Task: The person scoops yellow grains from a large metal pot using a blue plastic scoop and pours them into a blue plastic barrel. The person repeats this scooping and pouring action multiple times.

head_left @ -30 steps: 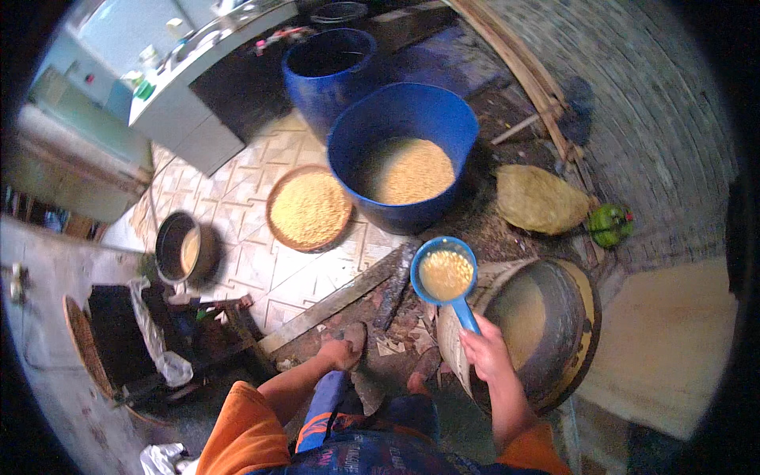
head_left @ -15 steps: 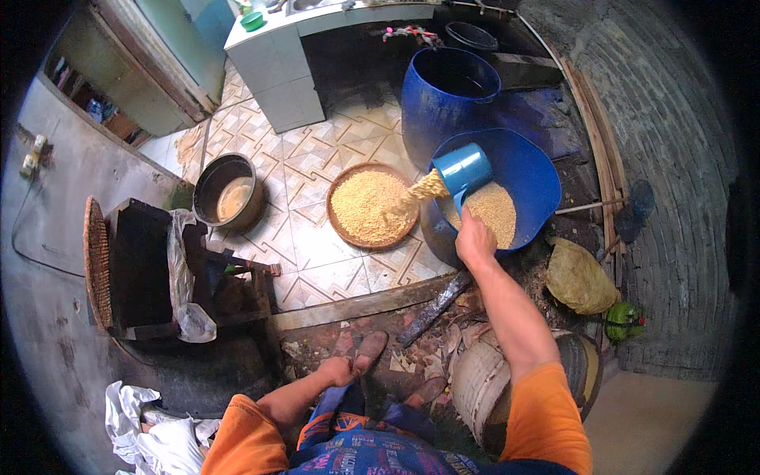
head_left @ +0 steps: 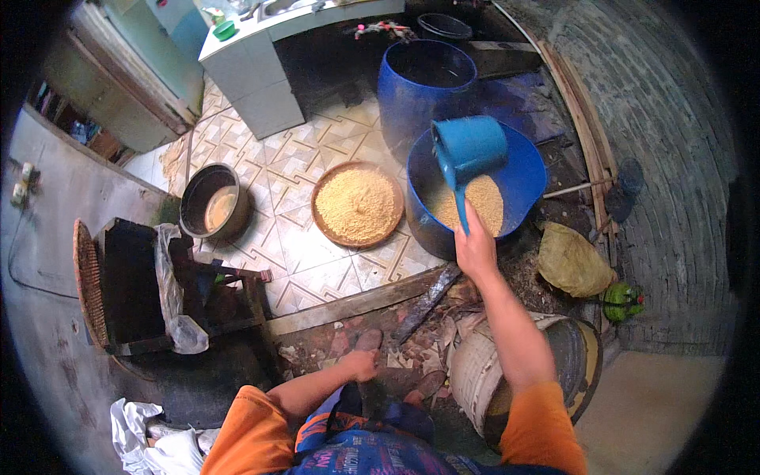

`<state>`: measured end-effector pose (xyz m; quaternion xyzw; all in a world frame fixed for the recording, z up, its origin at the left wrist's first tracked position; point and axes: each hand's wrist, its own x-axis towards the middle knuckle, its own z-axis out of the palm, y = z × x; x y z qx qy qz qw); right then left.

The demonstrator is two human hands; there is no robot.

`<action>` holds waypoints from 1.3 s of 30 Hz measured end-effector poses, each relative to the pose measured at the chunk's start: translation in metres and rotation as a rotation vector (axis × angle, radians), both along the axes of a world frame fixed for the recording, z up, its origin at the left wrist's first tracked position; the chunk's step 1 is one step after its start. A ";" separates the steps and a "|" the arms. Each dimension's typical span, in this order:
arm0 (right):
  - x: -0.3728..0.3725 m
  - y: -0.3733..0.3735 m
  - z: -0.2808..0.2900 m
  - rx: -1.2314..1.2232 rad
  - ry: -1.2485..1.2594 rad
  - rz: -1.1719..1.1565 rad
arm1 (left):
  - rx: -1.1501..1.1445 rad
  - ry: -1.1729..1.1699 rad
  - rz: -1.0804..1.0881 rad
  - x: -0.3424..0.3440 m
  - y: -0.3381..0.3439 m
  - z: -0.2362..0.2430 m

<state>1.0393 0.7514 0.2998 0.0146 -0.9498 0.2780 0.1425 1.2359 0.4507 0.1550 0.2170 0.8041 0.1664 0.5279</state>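
Observation:
My right hand [head_left: 476, 252] grips the handle of a blue plastic dipper [head_left: 475, 148], tilted above a blue tub [head_left: 529, 184]. Inside this tub lies a heap of tan-yellow beans [head_left: 484, 207]. To the left, a round woven tray [head_left: 348, 238] rests on the tiles, piled with yellow beans [head_left: 360, 202]. Nothing pours from the dipper, and its inside is turned away from view. Low in front of my body, my left hand [head_left: 362, 365] is closed in a loose fist, with nothing seen in it.
A taller blue barrel [head_left: 393, 103] stands behind the tub. At left are a dark basin [head_left: 192, 207] with pale contents and a black wooden stand [head_left: 127, 277]. A worn cylindrical container [head_left: 481, 372] lies by my right arm; a wooden sill [head_left: 348, 309] edges the tiles.
The stream of beans from the dipper onto the tray has stopped. My right hand has brought the dipper back over the tub, and the heap on the tray stands higher.

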 end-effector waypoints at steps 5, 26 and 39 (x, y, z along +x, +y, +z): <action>0.142 0.038 0.021 -1.173 -0.403 -0.198 | 0.139 0.040 0.005 -0.015 0.085 0.042; 0.660 0.227 -0.085 -0.455 -0.577 -1.120 | 0.220 0.335 -0.185 0.069 0.425 -0.043; 0.691 0.294 -0.232 -0.462 -0.697 -1.213 | 0.355 0.125 -0.086 0.076 0.430 -0.044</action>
